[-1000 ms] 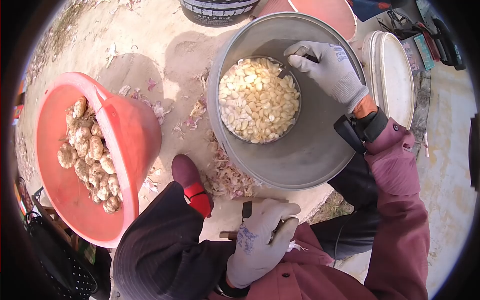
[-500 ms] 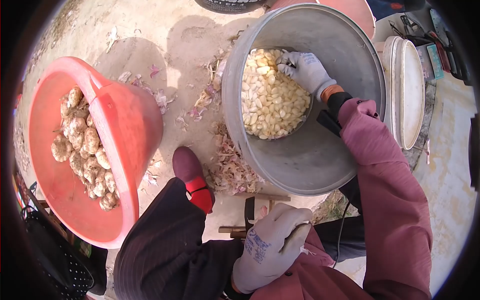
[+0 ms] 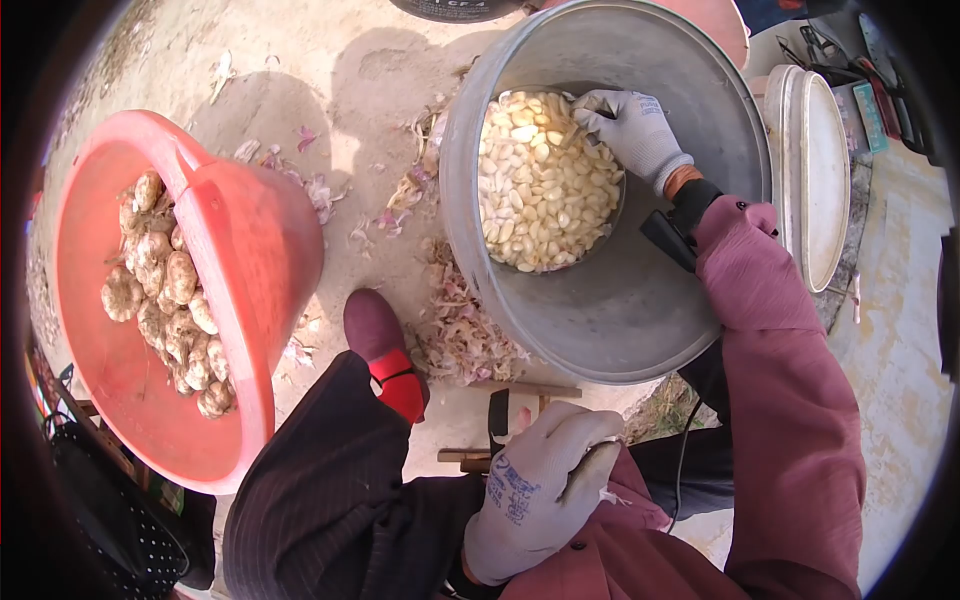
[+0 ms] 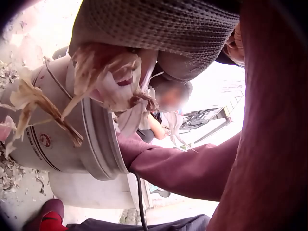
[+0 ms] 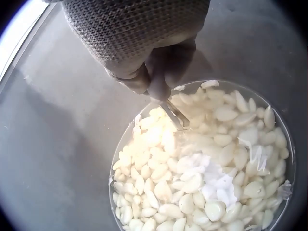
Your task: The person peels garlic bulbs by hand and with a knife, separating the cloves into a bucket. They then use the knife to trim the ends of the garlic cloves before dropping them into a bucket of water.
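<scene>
A grey bucket (image 3: 620,325) holds peeled garlic cloves (image 3: 545,195) in liquid. Inside it, my gloved right hand (image 3: 637,135) is at the upper right edge of the cloves. The right wrist view shows that hand (image 5: 139,43) pinching a small metal tool (image 5: 174,114), its tip down at the cloves (image 5: 168,207). Over my lap, my gloved left hand (image 3: 540,495) is curled. From the left wrist, garlic with papery, pinkish skins (image 4: 108,79) shows in the grip of this hand (image 4: 159,36); how much it holds is hidden.
At left stands a red basin (image 3: 255,255) with unpeeled garlic bulbs (image 3: 150,255). Loose skins (image 3: 460,335) litter the ground beside my shoe (image 3: 372,325). A white lidded bucket (image 3: 815,180) stands right of the grey one. Another person (image 4: 156,127) is in the left wrist view.
My right hand has moved from near the bucket's wall down to the cloves, then drawn slightly back from them. The left hand keeps its curled grip. The head view has shifted.
</scene>
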Available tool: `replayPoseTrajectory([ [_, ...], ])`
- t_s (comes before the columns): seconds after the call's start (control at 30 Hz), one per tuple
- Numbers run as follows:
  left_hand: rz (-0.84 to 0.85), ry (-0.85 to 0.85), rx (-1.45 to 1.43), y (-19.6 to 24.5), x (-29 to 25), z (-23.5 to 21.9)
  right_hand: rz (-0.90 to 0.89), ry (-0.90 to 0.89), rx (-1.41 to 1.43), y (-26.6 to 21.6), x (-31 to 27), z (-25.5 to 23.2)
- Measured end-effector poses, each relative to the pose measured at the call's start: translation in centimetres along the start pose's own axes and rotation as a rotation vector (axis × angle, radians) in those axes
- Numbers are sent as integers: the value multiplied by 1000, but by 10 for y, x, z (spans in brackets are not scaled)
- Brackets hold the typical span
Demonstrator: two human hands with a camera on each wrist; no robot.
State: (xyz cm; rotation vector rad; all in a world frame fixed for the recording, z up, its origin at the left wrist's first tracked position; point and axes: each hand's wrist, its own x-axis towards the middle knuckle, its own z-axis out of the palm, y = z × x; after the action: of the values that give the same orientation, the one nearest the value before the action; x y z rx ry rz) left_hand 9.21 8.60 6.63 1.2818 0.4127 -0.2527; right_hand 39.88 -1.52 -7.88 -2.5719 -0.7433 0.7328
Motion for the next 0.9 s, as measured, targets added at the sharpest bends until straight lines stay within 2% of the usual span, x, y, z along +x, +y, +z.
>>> replayPoseTrajectory([
  [0.1,6,-2,6,1,0,-1,28,15,26,-4,-6,-8],
  [0.2,28,18,4,-2,0,1,-36,38,105,-13,-19,-28],
  [0.27,45,32,3,-4,-1,3,-24,55,107,-28,-37,-53],
  [0.33,57,56,20,-5,-1,5,26,112,340,-37,-59,-80],
  [0.4,39,40,30,-4,-3,4,46,226,320,-41,-87,-121],
  [0.43,18,36,40,-4,-3,4,47,277,405,-50,-107,-141],
  [0.47,19,34,42,-4,-4,4,96,322,270,-42,-125,-168],
  [0.53,17,30,71,-5,-4,4,69,547,180,-24,-160,-204],
  [0.57,17,25,72,-5,-4,5,184,583,346,6,-176,-227],
  [0.6,29,37,77,-6,-5,7,188,586,344,31,-190,-241],
  [0.7,42,43,92,-7,-5,8,437,654,140,91,-220,-259],
  [0.73,42,43,102,-7,-5,7,434,654,145,97,-224,-262],
  [0.8,29,46,101,-5,-3,7,552,711,21,106,-231,-259],
  [0.83,19,35,94,-5,-3,7,558,710,27,103,-229,-254],
  [0.9,17,30,93,-5,-1,8,310,774,93,72,-214,-240],
])
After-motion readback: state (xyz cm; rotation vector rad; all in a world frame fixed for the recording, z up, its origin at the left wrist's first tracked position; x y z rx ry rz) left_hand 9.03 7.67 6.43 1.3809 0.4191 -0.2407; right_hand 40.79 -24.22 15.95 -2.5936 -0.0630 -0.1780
